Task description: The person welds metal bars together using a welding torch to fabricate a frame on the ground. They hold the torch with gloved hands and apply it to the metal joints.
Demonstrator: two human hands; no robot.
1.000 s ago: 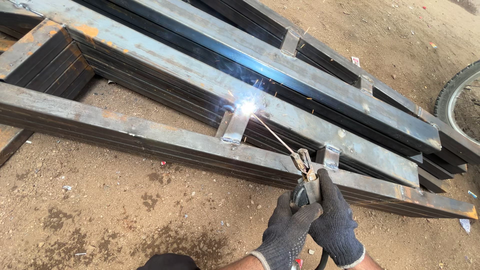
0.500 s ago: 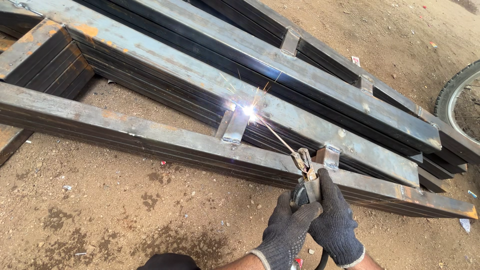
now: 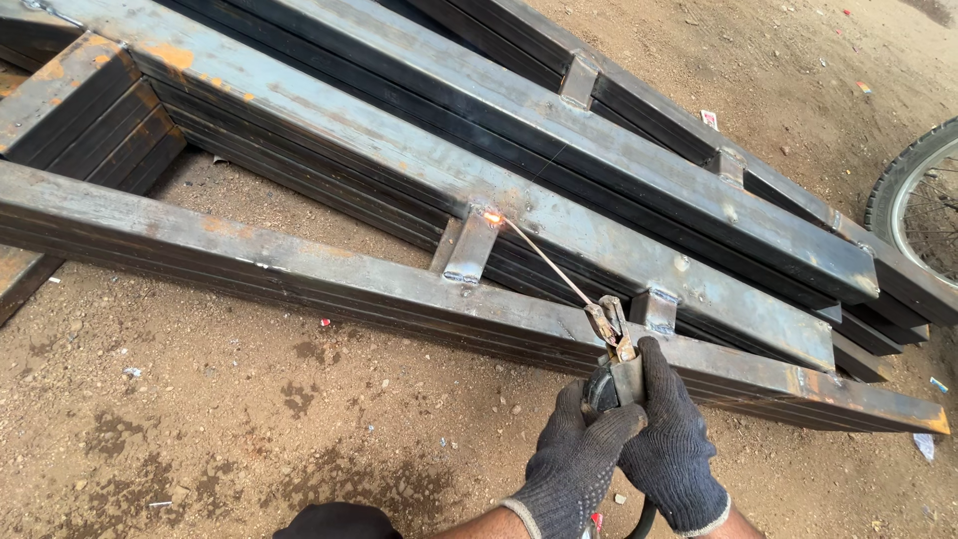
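Both gloved hands, left (image 3: 574,464) and right (image 3: 671,449), wrapped tight round holder (image 3: 611,374) at 5 o'clock. Rod (image 3: 547,258) runs from holder toward 11, tip glowing at top of bracket (image 3: 471,247) between two beams (image 3: 299,269). Second bracket (image 3: 656,309) just beside holder. Wheel (image 3: 923,205) at 3, well apart. Dirt ground (image 3: 200,419) at 7.

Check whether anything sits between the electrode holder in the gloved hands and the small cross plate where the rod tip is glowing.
Nothing visible does. Both hands, left hand and right hand, grip the electrode holder, and the welding rod runs clear above the steel beam to the glowing joint at the cross plate.
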